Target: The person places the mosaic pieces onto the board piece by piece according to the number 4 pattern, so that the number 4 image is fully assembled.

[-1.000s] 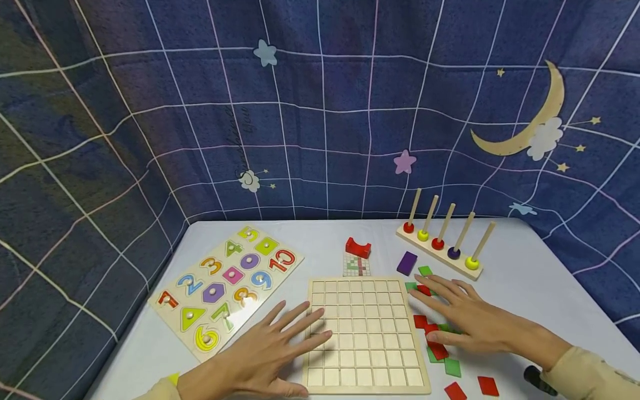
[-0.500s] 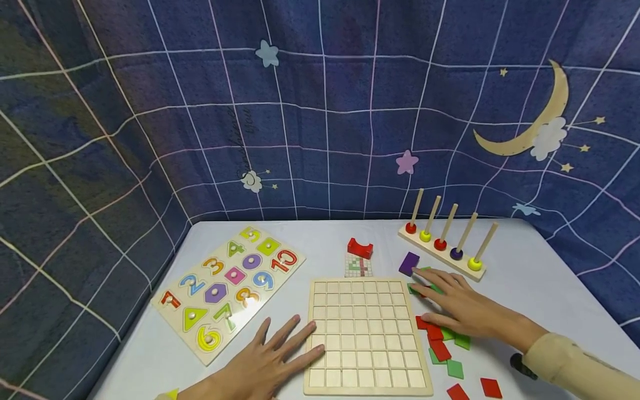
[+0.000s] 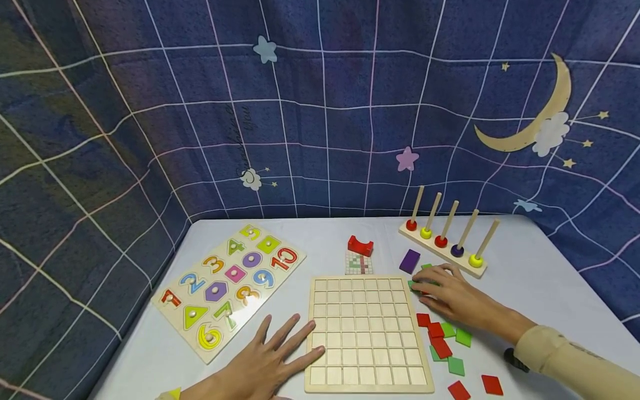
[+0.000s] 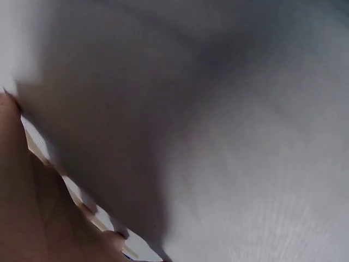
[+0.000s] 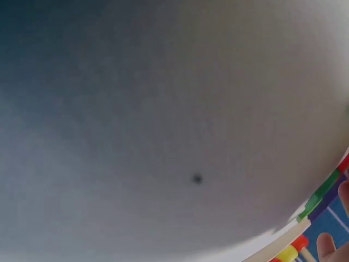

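Observation:
My left hand lies with fingers spread at the left edge of a wooden grid board, two fingertips over its rim. In the left wrist view, part of that hand shows at the lower left. Beyond the board's upper right corner, my right hand reaches over several green and red square tiles, fingers bent downward and thumb apart from them. It partly covers a green tile. Fingertips of this hand show at the lower right of the right wrist view, near blurred red and green pieces.
More red tiles and green tiles lie right of the board. A purple block, a red holder with a pattern card, and a peg stand are farther back. A number puzzle lies left.
My right hand has moved slightly up and left onto the upper tiles, its fingers now more bent. The left hand has shifted slightly left and down, fingers still spread.

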Action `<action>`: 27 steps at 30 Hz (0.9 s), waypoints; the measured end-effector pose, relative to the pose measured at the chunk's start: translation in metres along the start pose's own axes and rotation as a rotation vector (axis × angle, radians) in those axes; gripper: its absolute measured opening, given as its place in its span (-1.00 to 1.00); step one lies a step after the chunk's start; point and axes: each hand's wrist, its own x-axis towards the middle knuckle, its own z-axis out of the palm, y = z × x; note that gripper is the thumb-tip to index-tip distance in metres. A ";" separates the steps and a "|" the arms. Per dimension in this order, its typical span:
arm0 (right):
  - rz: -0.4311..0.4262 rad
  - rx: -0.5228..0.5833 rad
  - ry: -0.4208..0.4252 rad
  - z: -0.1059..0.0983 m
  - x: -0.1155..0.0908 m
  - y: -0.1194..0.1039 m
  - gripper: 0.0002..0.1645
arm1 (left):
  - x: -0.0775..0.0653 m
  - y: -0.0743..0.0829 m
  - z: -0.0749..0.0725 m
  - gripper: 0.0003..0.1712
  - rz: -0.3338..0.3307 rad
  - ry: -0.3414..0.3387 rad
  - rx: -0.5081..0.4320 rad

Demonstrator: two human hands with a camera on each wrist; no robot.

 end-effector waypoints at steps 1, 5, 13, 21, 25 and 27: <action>-0.009 0.003 0.010 0.000 0.001 -0.001 -0.52 | 0.000 0.000 0.001 0.12 0.001 0.021 0.019; 0.026 0.022 -0.026 -0.003 0.008 -0.007 -0.60 | -0.001 0.003 0.005 -0.01 -0.015 0.080 0.062; 0.047 0.077 -0.047 -0.005 0.019 -0.007 -0.68 | 0.001 0.005 0.000 -0.09 -0.048 0.092 0.045; -0.022 0.125 -0.011 -0.009 0.025 -0.002 -0.63 | 0.003 0.007 -0.007 -0.17 -0.092 -0.009 -0.060; -0.053 0.108 0.021 -0.011 0.030 -0.003 -0.61 | 0.003 0.007 -0.009 -0.17 -0.103 -0.004 -0.077; -0.073 0.112 0.023 -0.012 0.035 -0.004 -0.61 | 0.003 0.007 -0.009 -0.17 -0.107 -0.001 -0.074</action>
